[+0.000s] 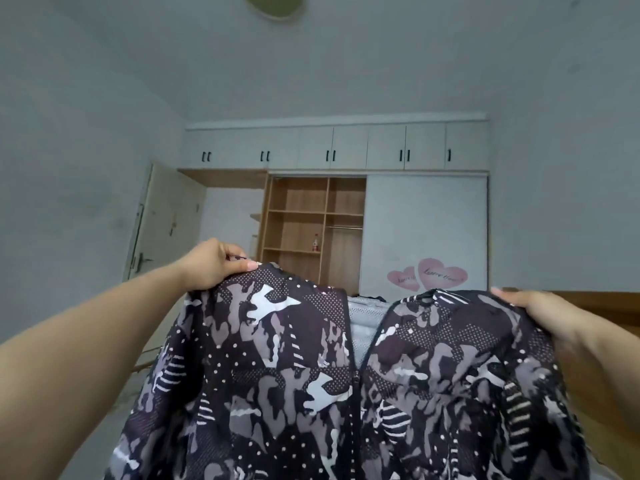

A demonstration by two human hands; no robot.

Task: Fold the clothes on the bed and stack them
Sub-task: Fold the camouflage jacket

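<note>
head view: the jacket [346,375] hangs in the air in front of the wardrobe [311,220], left hand [214,268] and right hand [540,313] each pinching a shoulder, so keep both grips level and lower it flat, zip up, before folding.

Bed: almost wholly hidden behind the held-up jacket — only a wooden board [595,301] shows at the right edge, its role unclear.
Wardrobe shelves [294,250]: open wooden compartments at the far wall, left of a white sliding door.
On a lower shelf: one small bottle [315,242] with a red cap, upright — alone in its compartment.
Floor [138,386]: a pale strip at lower left.
</note>
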